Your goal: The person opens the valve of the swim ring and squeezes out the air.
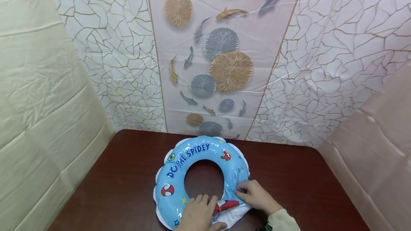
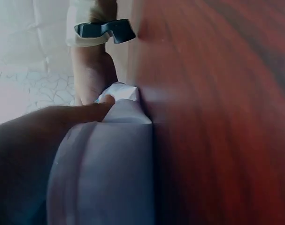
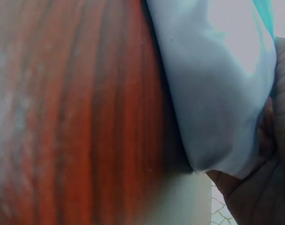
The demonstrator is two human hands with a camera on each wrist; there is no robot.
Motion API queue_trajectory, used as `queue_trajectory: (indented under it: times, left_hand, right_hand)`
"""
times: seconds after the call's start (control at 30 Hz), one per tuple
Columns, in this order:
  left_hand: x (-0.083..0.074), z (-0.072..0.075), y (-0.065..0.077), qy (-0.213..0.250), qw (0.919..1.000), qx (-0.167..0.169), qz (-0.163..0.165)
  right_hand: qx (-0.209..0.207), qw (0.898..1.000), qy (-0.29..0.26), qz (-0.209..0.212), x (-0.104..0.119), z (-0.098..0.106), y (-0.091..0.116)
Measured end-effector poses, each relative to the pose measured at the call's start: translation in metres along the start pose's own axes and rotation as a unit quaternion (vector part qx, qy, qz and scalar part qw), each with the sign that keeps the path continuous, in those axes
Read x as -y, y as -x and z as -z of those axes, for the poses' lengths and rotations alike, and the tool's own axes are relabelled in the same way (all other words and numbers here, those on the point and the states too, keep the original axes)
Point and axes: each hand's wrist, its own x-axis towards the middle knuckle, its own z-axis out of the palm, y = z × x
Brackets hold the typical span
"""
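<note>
A light blue inflatable swim ring (image 1: 171, 177) with a white scalloped edge and "DO THE SPIDEY" lettering lies on the table. Its near right part is slack and creased, with a red printed patch (image 1: 226, 206) bunched up there. My left hand (image 1: 199, 211) holds the near side, fingers over the top toward the hole and thumb low by the white vinyl. On the right of the slack part, my right hand (image 1: 258, 196) pinches the blue vinyl with curled fingers. The right wrist view shows the ring's white underside (image 3: 217, 89) beside the right palm (image 3: 259, 192).
The dark red-brown table (image 1: 106, 181) extends around the ring to rounded far corners. Behind it hangs a patterned cloth (image 1: 128, 63) with fish and discs. Pale cloth walls (image 1: 41, 99) stand at both sides. A black band (image 2: 104, 30) is on the right wrist.
</note>
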Motion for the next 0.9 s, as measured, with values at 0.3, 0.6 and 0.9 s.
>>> queue_trajectory:
  times: [0.3,0.6,0.9]
  left_hand:
    - [0.011,-0.016,-0.008,-0.040,0.9909,-0.081,-0.099]
    - [0.005,-0.020,-0.017,-0.006,0.9946,-0.048,-0.092]
    - [0.006,-0.021,-0.020,0.045,0.9923,-0.052,-0.103]
  right_hand:
    - [0.009,1.000,-0.015,-0.017,0.001,0.003,0.000]
    - [0.012,1.000,-0.015,-0.016,0.006,0.002,0.001]
    - [0.024,0.999,-0.013,-0.032,0.006,0.003,-0.001]
